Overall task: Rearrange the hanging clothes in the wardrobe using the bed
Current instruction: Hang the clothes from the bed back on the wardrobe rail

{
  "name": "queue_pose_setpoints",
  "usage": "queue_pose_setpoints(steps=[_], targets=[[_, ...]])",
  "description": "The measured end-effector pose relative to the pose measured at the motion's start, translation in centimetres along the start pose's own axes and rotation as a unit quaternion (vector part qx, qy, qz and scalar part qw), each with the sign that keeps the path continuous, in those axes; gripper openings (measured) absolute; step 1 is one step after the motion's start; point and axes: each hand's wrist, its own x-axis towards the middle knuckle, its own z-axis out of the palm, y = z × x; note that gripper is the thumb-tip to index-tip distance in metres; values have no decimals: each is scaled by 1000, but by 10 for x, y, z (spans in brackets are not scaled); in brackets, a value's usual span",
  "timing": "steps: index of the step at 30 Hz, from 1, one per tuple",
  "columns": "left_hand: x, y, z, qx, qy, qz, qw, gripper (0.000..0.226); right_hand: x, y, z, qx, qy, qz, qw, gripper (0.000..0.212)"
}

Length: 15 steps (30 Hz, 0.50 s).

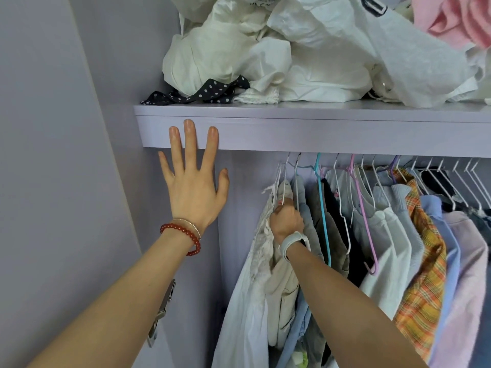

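A row of clothes hangs on hangers below a lilac wardrobe shelf (318, 131). At the row's left end my right hand (287, 221) grips the white hangers (283, 187) of a white lace garment (261, 248) and a beige one (283, 282). My left hand (192, 181) is flat and spread, its fingertips pressing on the shelf's front edge. Further right hang a teal hanger (322, 208), a pink hanger (364, 213), a white top (385, 248), an orange plaid shirt (422, 274), a blue shirt (449, 261) and a pink garment (467, 288).
On the shelf lies a heap of crumpled white clothes (305, 49), a black polka-dot piece (196, 94) and a pink item (457, 19). The wardrobe's left wall (79, 155) stands close, with a metal door hinge (163, 312) below my left forearm. Several bare white hangers (457, 181) hang far right.
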Motion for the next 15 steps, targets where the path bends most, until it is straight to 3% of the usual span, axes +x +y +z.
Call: queue_pose_setpoints(steps=[5,9,15], targets=[[-1,1,0,0,-4,-3,1000,72,0,4,-2,-41,23,-23,999,29],[-1,7,-1,-10,-7,-22,1000,76,-7,18,-19,-63,38,-67,995,36],[-42,38,5,-87,-31,-42,995,69,-44,61,-42,13,111,-217,970,55]])
